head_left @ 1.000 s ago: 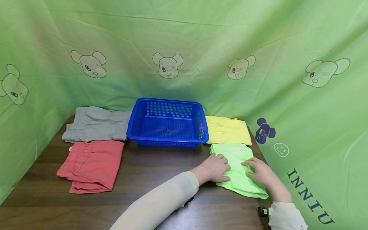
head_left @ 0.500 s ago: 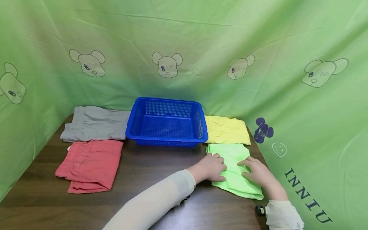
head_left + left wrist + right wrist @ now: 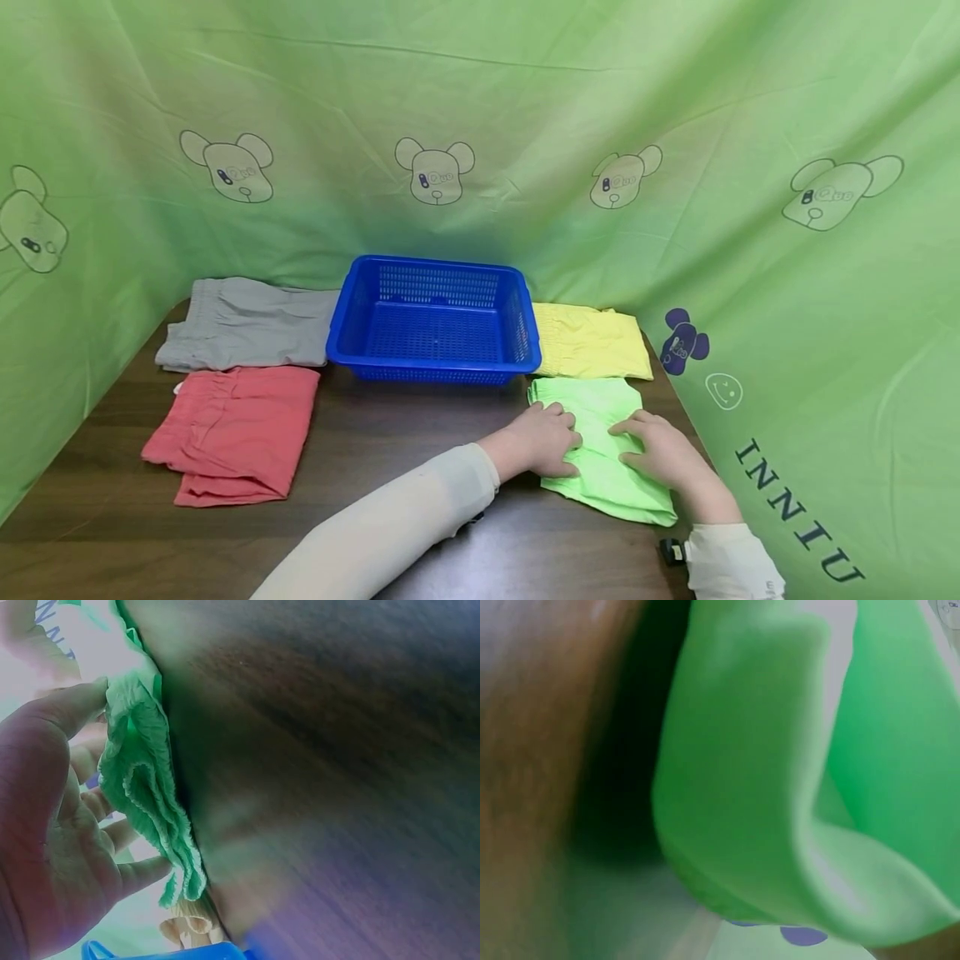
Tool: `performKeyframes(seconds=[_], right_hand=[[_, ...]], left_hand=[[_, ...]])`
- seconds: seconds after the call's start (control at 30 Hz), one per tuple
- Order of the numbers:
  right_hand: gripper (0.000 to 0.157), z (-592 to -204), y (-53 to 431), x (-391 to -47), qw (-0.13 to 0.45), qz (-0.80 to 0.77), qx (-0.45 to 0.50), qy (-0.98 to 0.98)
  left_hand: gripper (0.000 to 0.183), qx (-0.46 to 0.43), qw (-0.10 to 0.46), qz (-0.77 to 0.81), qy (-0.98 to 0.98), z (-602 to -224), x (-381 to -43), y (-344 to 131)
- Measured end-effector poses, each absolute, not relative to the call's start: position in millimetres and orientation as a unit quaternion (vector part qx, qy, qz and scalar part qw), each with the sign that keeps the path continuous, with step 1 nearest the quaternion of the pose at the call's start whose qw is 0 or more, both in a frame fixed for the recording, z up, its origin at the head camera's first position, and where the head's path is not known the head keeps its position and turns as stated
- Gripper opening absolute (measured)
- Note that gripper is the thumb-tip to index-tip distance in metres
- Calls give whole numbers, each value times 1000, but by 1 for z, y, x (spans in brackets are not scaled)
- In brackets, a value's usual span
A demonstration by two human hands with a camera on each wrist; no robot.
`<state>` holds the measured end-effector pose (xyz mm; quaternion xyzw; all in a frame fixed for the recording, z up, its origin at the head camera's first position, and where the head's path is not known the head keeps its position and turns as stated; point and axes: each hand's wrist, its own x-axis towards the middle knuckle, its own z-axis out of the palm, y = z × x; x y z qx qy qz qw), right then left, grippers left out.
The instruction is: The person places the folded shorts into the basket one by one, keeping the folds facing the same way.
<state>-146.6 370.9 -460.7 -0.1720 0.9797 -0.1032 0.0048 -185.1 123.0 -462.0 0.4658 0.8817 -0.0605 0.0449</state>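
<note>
Folded bright green shorts [image 3: 598, 408] lie at the right of the table, in front of the yellow garment. My left hand [image 3: 542, 439] rests on their left side with the fingers spread over the cloth. In the left wrist view, the thumb and fingers of that hand [image 3: 56, 847] touch the gathered, layered edge of the shorts [image 3: 146, 765]. On the right side of the shorts lies my right hand [image 3: 663, 454], thumb and fingers apart. The right wrist view is filled by a curled fold of the green cloth [image 3: 735, 765], which hides most of the hand.
A blue plastic basket [image 3: 435, 367] stands at the back middle of the brown table [image 3: 390, 433]. Folded yellow shorts [image 3: 592, 342] lie to its right. At left are a folded grey garment [image 3: 255, 325] and folded red shorts [image 3: 240, 433]. A green curtain [image 3: 510, 100] hangs around the table.
The green shorts have slid a little to the left, with both hands moving along on them. The whole head view has also shifted slightly. The other garments and the basket stay in place.
</note>
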Motion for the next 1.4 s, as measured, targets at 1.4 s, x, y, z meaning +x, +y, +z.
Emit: performKeyframes(seconds=[1.4], right_hand=[[36, -463, 326, -144, 12, -101, -210, 972]], left_hand=[[50, 470, 35, -67, 879, -458, -175, 74]])
